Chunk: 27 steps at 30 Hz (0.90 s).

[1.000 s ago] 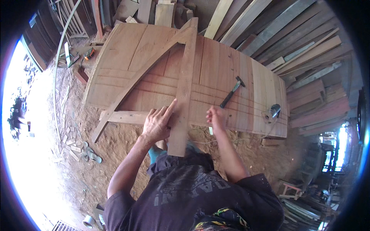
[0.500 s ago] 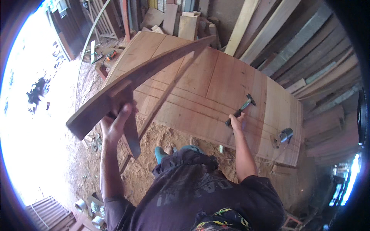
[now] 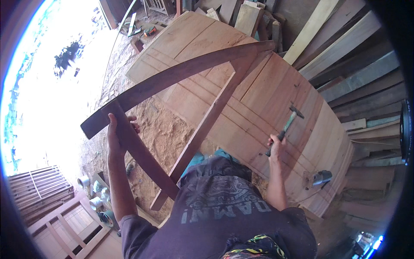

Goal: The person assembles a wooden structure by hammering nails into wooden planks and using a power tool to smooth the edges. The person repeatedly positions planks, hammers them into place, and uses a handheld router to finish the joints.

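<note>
my L hand [image 3: 115,140] clasping tri. wood frame [image 3: 181,72] nr. corner, R hand [image 3: 278,147] w/ fingers rd. hammer [image 3: 288,126], over lg. panel [image 3: 258,110]

Two hands [image 3: 114,138] [image 3: 277,146], one hammer [image 3: 287,124], one three-bar wooden frame [image 3: 185,70], one broad plank panel [image 3: 276,97].

Frame [image 3: 172,75] left, hammer [image 3: 288,124] right, panel [image 3: 263,101] beneath

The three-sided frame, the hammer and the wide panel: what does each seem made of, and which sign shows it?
Three-sided frame: probably bare wood, from its dull brown, flat-sided pieces.
Hammer: dark head, likely metal by its shape; black grip, matte, perhaps rubber or plastic.
Wide panel: wood, seemingly unvarnished, shown by grain, colour changes between boards and little shine.
</note>
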Tool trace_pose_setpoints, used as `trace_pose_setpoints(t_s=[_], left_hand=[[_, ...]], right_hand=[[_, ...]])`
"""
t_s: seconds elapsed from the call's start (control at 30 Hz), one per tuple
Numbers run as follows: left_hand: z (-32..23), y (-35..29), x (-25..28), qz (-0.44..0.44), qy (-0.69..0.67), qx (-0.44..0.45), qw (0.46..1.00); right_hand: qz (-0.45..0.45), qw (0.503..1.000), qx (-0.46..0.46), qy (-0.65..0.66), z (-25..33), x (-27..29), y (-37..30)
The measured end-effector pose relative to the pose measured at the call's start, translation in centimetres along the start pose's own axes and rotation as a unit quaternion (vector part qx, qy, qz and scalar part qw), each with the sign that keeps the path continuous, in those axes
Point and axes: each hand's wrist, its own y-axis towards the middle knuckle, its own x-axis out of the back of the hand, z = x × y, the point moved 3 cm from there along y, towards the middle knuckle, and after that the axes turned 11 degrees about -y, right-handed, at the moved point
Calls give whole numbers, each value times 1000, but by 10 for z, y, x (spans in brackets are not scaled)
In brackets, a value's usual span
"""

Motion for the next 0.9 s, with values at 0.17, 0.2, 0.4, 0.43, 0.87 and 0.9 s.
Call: trace_pose_setpoints(t_s=[0.17,0.2,0.4,0.43,0.87,0.9], left_hand=[[51,21,42,-91,-41,72,992],[65,25,53,-88,-53,84,991],[103,45,75,-85,-90,96,988],[97,36,77,-84,-97,78,989],[160,-6,182,-169,-54,155,972],[171,-14,174,-195,-57,142,969]], right_hand=[[168,984,36,38,58,-88,-39],[211,974,42,65,64,-110,-46],[270,962,34,2,29,-216,-50],[251,967,13,-32,36,-222,-66],[321,935,108,-104,59,-248,-123],[319,935,106,-113,57,-241,-126]])
